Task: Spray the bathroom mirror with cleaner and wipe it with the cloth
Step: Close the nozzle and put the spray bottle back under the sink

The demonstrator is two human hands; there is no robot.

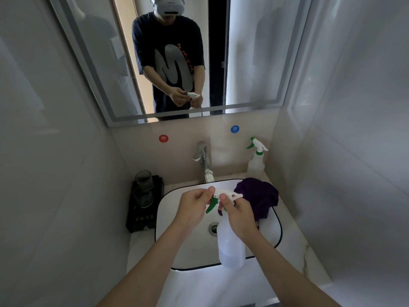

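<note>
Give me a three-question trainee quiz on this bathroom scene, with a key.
1. True or false: the purple cloth lies on the sink's right rim.
2. Fill in: the left hand's fingers pinch the held spray bottle's ____, while the right hand grips its neck.
3. Where does the second spray bottle stand? A. in the basin B. at the counter's back right corner C. on the floor
Key: 1 true; 2 nozzle; 3 B.
</note>
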